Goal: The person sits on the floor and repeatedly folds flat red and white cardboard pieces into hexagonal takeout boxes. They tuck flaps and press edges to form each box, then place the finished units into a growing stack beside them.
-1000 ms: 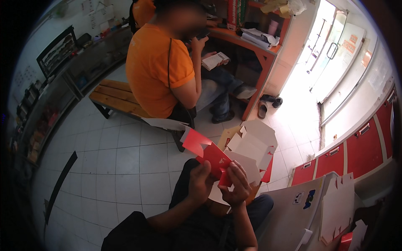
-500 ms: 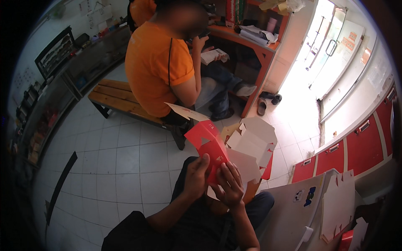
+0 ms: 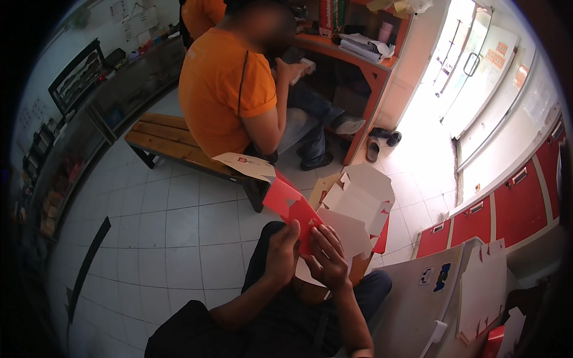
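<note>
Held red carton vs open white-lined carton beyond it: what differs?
Hold: both the left hand and right hand grip the red carton; the white-lined carton sits beyond them, unheld.
Colour: the red carton shows mostly red; the white-lined carton, mostly its white inside.
Shared: both have cut flaps.

A person (image 3: 218, 104) in an orange shirt sits on a wooden bench (image 3: 170, 138) at an orange desk (image 3: 377, 80). Slippers (image 3: 373, 150) lie on the tiles (image 3: 182, 224) near red drawers (image 3: 498, 206).
</note>
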A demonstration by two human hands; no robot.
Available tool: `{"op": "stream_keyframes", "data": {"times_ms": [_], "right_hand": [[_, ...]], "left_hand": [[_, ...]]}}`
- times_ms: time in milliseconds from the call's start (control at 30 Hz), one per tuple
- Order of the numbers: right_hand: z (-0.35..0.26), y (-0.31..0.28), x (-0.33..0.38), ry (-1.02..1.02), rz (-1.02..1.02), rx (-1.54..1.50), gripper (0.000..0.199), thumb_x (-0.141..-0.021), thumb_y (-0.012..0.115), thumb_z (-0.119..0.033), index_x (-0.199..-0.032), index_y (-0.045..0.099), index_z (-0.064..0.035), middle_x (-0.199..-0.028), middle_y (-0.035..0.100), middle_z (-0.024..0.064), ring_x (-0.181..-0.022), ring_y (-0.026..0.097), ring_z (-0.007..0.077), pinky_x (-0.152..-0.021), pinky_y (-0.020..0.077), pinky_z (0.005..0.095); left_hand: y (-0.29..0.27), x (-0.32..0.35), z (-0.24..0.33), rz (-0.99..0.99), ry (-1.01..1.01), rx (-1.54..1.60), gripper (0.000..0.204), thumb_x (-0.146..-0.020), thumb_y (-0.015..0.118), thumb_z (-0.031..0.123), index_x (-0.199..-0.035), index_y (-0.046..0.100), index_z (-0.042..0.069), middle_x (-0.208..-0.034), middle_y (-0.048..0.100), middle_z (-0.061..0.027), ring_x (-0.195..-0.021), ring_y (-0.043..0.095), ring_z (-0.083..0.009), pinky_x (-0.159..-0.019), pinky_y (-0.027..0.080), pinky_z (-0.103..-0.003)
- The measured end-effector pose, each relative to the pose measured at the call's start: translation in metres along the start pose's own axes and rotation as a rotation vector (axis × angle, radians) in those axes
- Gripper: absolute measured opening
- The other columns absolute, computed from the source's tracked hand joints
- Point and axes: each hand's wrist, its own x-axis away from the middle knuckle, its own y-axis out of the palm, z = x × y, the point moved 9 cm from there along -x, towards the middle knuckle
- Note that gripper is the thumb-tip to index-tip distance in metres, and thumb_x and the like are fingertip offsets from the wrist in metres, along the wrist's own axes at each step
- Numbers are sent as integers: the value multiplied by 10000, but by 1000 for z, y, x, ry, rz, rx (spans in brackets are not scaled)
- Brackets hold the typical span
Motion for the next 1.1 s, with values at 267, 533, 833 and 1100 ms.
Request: {"op": "stream_keyframes", "data": {"times_ms": [267, 533, 833, 1100], "right_hand": [[11, -12, -1, 227, 243, -74, 360, -787, 802, -205, -1051, 707, 20, -1281, 610, 191, -1206, 583, 368, -1019, 475, 470], [14, 7, -9, 445, 141, -538, 252, -969, 563, -177, -1070, 681, 22, -1260, 590, 221, -1031, 631, 317, -892, 494, 380], [-2, 65, 2, 590, -112, -506, 355, -927, 615, -153, -1271, 610, -65, -1014, 557, 122, -798, 581, 208, -767, 491, 311], [-30, 106, 14, 498, -454, -914, 364, -863, 739, -240, -1192, 689, -90, -931, 509, 64, -830, 527, 172, -721, 451, 285]], "left_hand": [[-7, 8, -12, -5, 103, -219, 357, -1036, 507, 342, -954, 638, 21, -796, 581, 24, -663, 475, -48, -563, 354, -246], [-15, 13, 26, 42, 394, -730, 225, -1010, 528, 179, -994, 654, -6, -801, 694, -66, -720, 618, -109, -670, 490, -274], [-92, 77, 63, -97, -159, -1102, 234, -1004, 538, 161, -1091, 647, -27, -808, 677, -54, -740, 592, -60, -674, 471, -242], [-124, 85, 54, 32, -84, -1052, 298, -1011, 474, 125, -1249, 591, -12, -755, 663, -54, -659, 593, -68, -597, 461, -241]]}}
